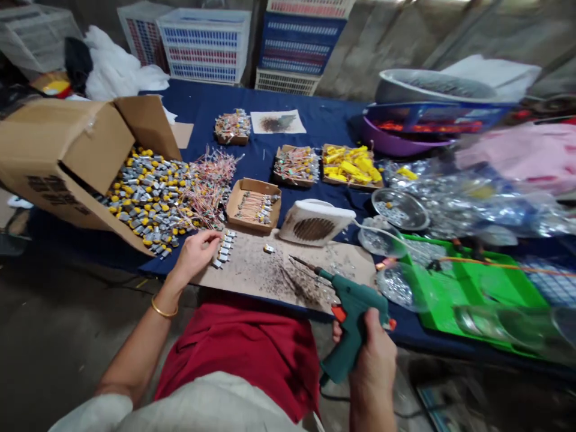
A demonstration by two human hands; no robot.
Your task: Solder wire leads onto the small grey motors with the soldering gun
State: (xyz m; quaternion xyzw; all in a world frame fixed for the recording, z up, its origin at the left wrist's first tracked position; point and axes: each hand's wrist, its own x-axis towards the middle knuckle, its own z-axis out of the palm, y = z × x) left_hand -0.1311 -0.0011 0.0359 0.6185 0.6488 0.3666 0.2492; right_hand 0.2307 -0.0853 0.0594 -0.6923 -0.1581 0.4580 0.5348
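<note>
My right hand (375, 357) is wrapped round the grip of a green soldering gun (355, 306). Its thin dark tip points left over the stained cardboard sheet (252, 273). My left hand (198, 255) is closed in a pinch at the sheet's left end, beside a short row of small silver motors (226, 246). Whatever sits between its fingertips is too small to make out. One more small motor (269, 248) lies alone on the sheet, left of the gun's tip. Behind that sheet stands a small white fan with a grille (317, 222).
A tipped cardboard box (90, 162) spills silver-and-yellow motors (148, 192) and wired ones (209, 186) at left. Small boxes hold wired motors (254, 207) and yellow parts (351, 163). To the right are bowls of metal bits (398, 210) and a green tray (477, 276). Crates (204, 45) stand behind.
</note>
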